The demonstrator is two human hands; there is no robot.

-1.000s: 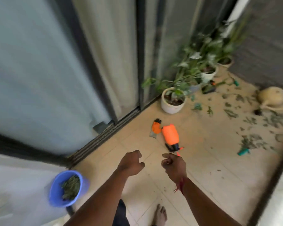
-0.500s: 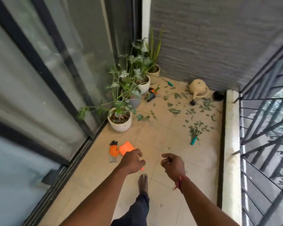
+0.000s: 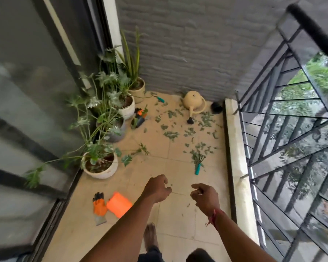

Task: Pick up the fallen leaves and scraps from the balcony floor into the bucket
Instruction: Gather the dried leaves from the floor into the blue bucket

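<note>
Hanging loosely curled, the left hand (image 3: 156, 189) and the right hand (image 3: 204, 197) hold nothing (a frayed red thread (image 3: 213, 218) circles the right wrist). They hover side by side but apart above the smooth beige tiled floor (image 3: 178, 214). The leaves (image 3: 170, 134) lie in small, flat green clumps and scraps at the far end of that floor, well beyond both hands. They are strewn between four round pots (image 3: 100, 170) lined up along the glass door (image 3: 27, 110) and the pale stone kerb (image 3: 235, 148) under the black metal railing (image 3: 292, 114). One rounded cream watering can (image 3: 194, 102) stands among them. One small rake (image 3: 198, 165) with a teal handle lies on the nearest clump. Beside the left forearm lie one orange-and-black glove (image 3: 99, 205) and one flat orange piece (image 3: 119, 204), touching each other.
</note>
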